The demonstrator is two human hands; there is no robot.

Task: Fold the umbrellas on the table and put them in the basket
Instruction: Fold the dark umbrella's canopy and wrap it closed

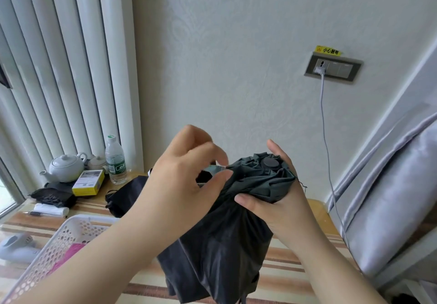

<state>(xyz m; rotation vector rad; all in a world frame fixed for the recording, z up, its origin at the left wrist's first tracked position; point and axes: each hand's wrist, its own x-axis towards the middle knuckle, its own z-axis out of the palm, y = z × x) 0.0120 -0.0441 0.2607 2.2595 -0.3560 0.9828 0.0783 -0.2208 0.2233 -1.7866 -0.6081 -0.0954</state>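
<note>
The right hand (272, 199) is gripping the top of the dark umbrella (227, 232) in the middle of the frame, while the left hand (186, 176) is pinching its cloth beside the cap. If either grip is loosening, I think the gathered folds are springing open again. The white basket (68, 235) is waiting at the lower left.

Striped table (287, 264) carries white basket (63, 235), teapot (65, 167), water bottle (115, 160), yellow box (88, 183), pen (39, 213)
</note>
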